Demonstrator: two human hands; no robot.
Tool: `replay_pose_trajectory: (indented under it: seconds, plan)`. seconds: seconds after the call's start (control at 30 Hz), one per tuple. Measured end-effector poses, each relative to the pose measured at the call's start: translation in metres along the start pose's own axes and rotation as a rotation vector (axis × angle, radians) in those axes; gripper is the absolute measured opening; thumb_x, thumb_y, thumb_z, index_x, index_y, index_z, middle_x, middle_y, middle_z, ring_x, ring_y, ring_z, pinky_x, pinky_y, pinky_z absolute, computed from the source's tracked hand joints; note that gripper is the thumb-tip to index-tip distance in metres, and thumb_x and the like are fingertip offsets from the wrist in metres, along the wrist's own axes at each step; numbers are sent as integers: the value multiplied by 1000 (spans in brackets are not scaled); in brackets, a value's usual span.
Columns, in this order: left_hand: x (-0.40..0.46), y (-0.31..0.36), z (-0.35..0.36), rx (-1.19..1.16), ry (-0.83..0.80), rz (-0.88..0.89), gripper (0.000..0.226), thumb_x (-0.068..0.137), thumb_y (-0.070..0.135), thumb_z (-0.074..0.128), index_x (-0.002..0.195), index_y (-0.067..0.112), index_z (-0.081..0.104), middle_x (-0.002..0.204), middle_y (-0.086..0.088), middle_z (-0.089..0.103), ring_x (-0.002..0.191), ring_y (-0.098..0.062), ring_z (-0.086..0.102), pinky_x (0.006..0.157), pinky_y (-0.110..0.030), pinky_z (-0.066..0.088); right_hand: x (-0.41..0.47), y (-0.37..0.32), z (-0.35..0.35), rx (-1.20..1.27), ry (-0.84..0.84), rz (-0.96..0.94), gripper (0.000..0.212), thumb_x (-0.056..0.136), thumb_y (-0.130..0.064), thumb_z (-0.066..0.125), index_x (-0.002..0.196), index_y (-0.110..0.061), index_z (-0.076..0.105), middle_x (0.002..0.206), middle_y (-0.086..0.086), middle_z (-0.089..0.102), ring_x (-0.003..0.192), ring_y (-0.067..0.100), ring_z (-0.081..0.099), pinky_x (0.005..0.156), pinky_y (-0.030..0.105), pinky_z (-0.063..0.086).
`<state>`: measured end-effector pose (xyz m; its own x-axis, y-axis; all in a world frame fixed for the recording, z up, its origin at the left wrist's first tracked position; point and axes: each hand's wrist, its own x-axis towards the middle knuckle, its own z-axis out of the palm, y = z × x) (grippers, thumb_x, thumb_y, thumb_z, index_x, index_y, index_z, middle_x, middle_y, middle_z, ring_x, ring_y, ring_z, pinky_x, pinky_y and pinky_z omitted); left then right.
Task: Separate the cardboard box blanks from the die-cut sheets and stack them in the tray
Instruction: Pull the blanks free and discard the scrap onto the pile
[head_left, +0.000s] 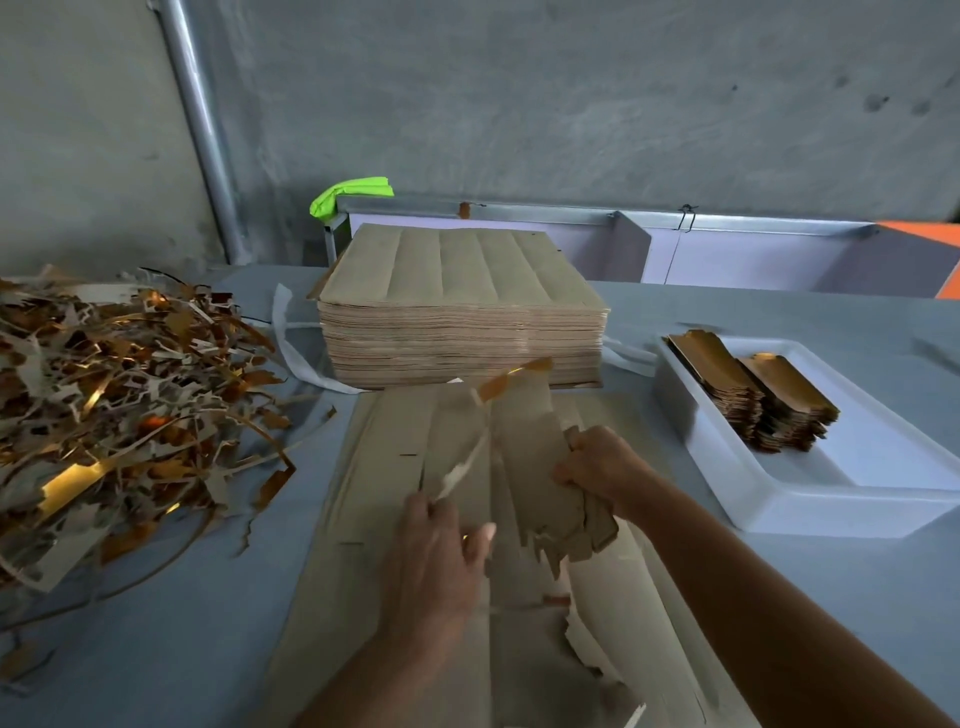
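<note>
Scrap heap (104, 395) sits far left on the grey table (171, 649): tangled trim strips, grey on one face, gold foil on the other. A loose white band (291, 343) lies between it and the sheet stack.

Centre back I see the tall stack of die-cut sheets (462, 317), brown side up, square and untouched. A bright green wad (348, 195) sits on the frame behind it.

Directly in front of the stack, a few die-cut sheets (374, 519) lie flat on the table, brown side up, partly torn along the right edge.

Left hand (441, 566) is over the middle of those sheets, fingers curled, pinching a thin pale trim strip (462, 467) that runs up and away from the fingertips. Blur there, so I can't tell the exact finger placement.

Right hand (602, 467) is just right of it, fist closed around a bunch of box blanks (566, 519), lifted off the sheets; the blanks' jagged lower ends hang below the hand. A gold-faced tab (514, 376) shows at the top of the lifted piece.

Far right, the white tray (779, 499) holds two stacks of blanks (753, 395), gold face up, side by side and touching, in the tray's back left part. Well apart from both hands.
</note>
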<state>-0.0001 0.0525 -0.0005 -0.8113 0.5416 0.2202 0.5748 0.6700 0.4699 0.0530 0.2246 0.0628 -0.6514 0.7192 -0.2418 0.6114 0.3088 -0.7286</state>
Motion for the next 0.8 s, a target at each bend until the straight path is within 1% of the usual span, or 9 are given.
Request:
replay_pose_trajectory:
  seconds: [0.1,0.2,0.27,0.37,0.5,0.53,0.6,0.67,0.8]
  plan:
    - [14,8,1,127,13,162,62,81,63,55,127,24,41,126,-1,32,113,-16,35,93,-26,38,3,-4,9,67,-6,8,24,79,2,60,101,10,63,105,26,64,99,37,64,85,50,54]
    - [30,5,9,156,-257,296,80,70,72,59,132,26,36,136,0,25,126,-21,24,105,-36,29,6,-8,12,118,31,41,23,78,2,60,100,9,65,105,25,65,98,36,64,85,49,55]
    - [30,1,17,220,-297,389,69,74,70,56,126,26,43,133,0,29,126,-21,24,105,-36,28,9,-8,13,120,67,56,23,79,-1,61,101,7,65,105,23,65,98,34,64,85,46,56]
    - [25,-3,27,256,-117,477,35,92,51,44,114,25,54,134,2,37,124,-17,30,97,-30,28,11,-5,14,113,142,47,20,84,-5,59,102,2,66,105,18,66,98,30,64,85,41,56]
    - [25,-11,32,33,-47,490,34,99,37,39,114,19,64,136,5,46,118,-14,39,97,-24,29,12,4,10,-7,342,-80,18,85,-3,51,91,-5,67,91,12,63,89,28,62,75,35,55]
    - [26,-13,31,-29,-34,481,31,99,32,42,112,16,66,131,2,51,113,-15,44,95,-25,33,12,6,9,-50,377,-101,19,86,-3,49,94,-3,66,89,11,61,84,27,61,70,32,53]
    - [26,-19,27,-215,-18,363,25,98,21,46,103,8,67,104,-3,62,93,-16,56,82,-23,41,13,12,4,-99,413,-130,22,88,-2,47,101,-3,65,87,9,58,76,23,58,62,28,47]
    - [27,-24,23,-362,-26,154,27,99,20,43,94,6,64,72,4,55,67,-10,53,62,-20,39,15,20,0,-117,404,-110,20,90,-4,48,101,-2,64,87,10,59,76,22,59,62,28,48]
    - [35,-24,22,-488,38,-51,33,99,18,42,69,15,54,65,6,51,62,-11,49,48,-12,34,18,31,-7,11,414,-33,10,87,-7,54,85,-1,62,92,18,62,87,33,61,77,39,54]
